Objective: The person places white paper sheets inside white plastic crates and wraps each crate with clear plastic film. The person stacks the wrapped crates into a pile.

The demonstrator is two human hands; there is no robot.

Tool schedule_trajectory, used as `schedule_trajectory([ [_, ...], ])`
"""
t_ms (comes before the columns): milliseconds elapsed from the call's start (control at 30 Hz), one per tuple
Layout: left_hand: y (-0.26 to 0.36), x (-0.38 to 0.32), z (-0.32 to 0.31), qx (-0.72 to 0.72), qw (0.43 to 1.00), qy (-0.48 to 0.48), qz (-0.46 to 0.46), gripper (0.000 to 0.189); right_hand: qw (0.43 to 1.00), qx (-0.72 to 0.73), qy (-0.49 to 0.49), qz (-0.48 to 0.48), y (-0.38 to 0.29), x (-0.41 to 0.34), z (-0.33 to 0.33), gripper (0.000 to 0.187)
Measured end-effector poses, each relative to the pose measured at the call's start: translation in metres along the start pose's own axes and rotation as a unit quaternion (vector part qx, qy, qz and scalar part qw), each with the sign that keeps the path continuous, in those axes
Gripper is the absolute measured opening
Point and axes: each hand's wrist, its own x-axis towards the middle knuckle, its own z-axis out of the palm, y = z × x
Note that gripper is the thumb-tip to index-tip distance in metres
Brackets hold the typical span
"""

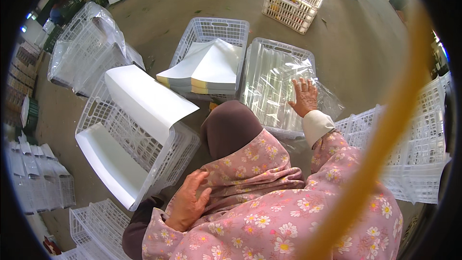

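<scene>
My right hand (306, 97) lies with spread fingers on clear plastic film (276, 86), which is stacked in a clear plastic crate (279, 43) ahead on the right. Loose film spills over that crate's right side. Near my knee and the floral cloth I wear, my left hand (189, 202) has its fingers apart and nothing in it. Left of it stands a clear mesh crate (124, 133); white sheets (151, 97) cover two of its opposite sides and bend over the rim. Straight ahead, a stack of white paper sheets (205, 61) with yellowish edges fills another clear crate (220, 25).
Film covers crates (90, 50) at the far left. Nested clear crates stand at the right (415, 141) and lower left (99, 227). A white crate (294, 3) sits on the floor ahead. A blurred yellow strap (379, 133) crosses the view's right side.
</scene>
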Motion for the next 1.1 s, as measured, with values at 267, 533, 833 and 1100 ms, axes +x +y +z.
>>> schedule_trajectory([
  [267, -0.016, 0.006, 0.003, 0.108, 0.992, 0.029, 0.057, 0.041, 0.991, 0.015, 0.017, 0.134, 0.098, 0.010, 0.029, 0.032],
  [533, -0.010, 0.003, -0.016, 0.028, 0.990, 0.097, 0.098, 0.036, 0.839, 0.496, 0.203, -0.093, 0.045, 0.044, -0.177, 0.016],
  [833, 0.005, -0.008, -0.024, -0.005, 0.977, 0.153, 0.151, 0.037, 0.777, -0.111, 0.560, -0.266, 0.061, 0.168, -0.355, 0.016],
  [1100, -0.019, -0.020, -0.038, -0.185, 0.961, 0.179, 0.099, 0.043, 0.854, 0.177, 0.454, -0.181, -0.004, 0.138, -0.404, 0.016],
])
